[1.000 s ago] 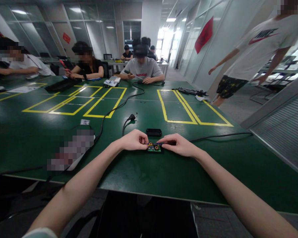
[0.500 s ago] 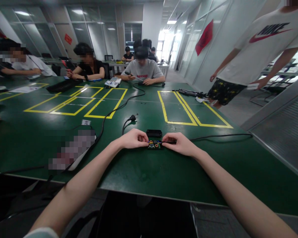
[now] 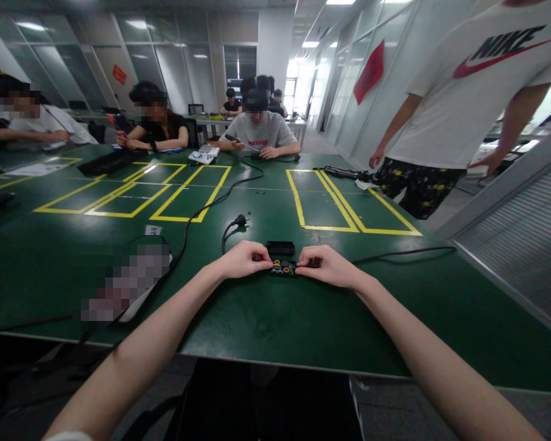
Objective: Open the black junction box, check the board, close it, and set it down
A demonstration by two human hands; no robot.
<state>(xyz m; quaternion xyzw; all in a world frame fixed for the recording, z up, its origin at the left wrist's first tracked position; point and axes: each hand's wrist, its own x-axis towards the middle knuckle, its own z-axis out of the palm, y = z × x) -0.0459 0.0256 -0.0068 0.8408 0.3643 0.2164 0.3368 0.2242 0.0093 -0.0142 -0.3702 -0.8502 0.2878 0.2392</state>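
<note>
Handling the circuit board (image 3: 283,267) just nearside of the black cover (image 3: 280,248), with fingers of left hand (image 3: 245,260) and right hand (image 3: 330,267) apparently clamped on opposite ends. Best kept level, under light, even pressure.

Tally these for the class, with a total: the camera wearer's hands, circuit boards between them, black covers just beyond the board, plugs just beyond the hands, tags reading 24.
Left hand and right hand: 2
Circuit board: 1
Black cover: 1
Plug: 1
Tag: 1
Total: 6

Left hand (image 3: 242,260), right hand (image 3: 329,266): fingers (image 3: 263,266) pinched (forearms (image 3: 158,334) outstretched).
</note>
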